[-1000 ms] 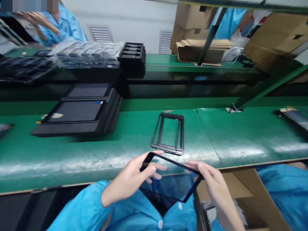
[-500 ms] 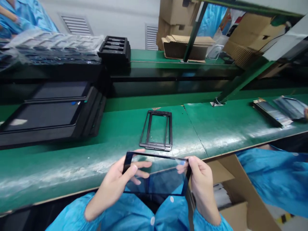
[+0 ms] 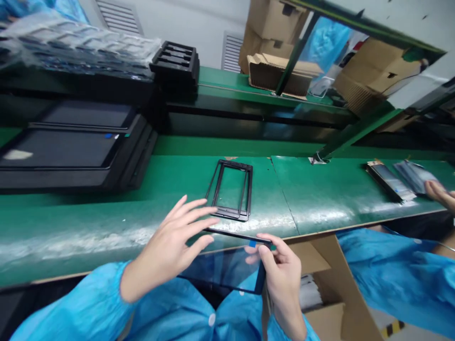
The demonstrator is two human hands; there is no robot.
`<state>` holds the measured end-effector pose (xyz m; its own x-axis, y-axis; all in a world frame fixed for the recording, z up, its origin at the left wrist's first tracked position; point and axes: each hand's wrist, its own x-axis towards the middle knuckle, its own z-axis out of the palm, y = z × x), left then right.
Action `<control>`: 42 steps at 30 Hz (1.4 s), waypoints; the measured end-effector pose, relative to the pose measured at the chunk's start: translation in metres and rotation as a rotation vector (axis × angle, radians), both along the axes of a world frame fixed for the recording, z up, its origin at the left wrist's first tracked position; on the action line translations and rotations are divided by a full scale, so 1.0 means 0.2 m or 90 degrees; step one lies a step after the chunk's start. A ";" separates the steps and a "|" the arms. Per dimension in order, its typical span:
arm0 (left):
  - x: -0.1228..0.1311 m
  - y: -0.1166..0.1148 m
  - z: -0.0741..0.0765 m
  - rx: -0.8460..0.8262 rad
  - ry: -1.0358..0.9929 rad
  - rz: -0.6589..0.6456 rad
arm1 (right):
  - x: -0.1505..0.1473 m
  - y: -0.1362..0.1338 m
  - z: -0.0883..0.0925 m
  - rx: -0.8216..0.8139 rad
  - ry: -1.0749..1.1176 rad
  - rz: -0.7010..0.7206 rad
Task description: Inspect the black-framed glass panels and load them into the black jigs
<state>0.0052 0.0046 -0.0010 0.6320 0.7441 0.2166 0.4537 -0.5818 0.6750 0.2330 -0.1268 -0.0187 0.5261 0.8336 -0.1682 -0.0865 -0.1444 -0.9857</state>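
A clear glass screen panel with a black border [image 3: 227, 267] is tilted in front of my chest, over the bench edge. My right hand [image 3: 282, 272] pinches its right end, near a small blue tab. Fingers of that hand show through the glass. My left hand [image 3: 181, 237] is stretched out with fingers apart above the panel's left end, which it partly hides; whether it touches the glass I cannot tell. Just beyond the fingers, thin black rectangular frames [image 3: 245, 189] lie overlapped on the green bench.
Black trays with dark screen panels [image 3: 67, 148] are stacked at left. Bagged parts [image 3: 85, 47] and black trays [image 3: 176, 59] stand on the shelf behind. A green post [image 3: 351, 128] rises at right. A co-worker's hand [image 3: 439, 192] is by stacked panels [image 3: 414, 175]. An open carton [image 3: 350, 284] stands below.
My left hand has let go of the panel's left end and spread its fingers above it. My right hand still holds the right end. The co-worker's hand has come further into view.
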 end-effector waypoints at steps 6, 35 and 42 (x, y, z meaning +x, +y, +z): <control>0.01 0.05 0.07 -0.088 0.004 -0.090 | -0.01 -0.02 0.01 -0.033 -0.002 -0.033; 0.04 -0.14 -0.03 -0.724 -0.247 0.094 | 0.00 0.09 -0.01 0.040 0.035 0.141; -0.01 -0.12 -0.03 -0.643 -0.210 0.064 | 0.00 0.12 0.03 0.056 -0.035 0.179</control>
<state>0.0032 -0.0198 -0.0069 0.5801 0.7197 -0.3814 0.1760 0.3465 0.9214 0.2336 -0.1035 -0.0131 0.2789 0.9580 -0.0660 -0.0007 -0.0686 -0.9976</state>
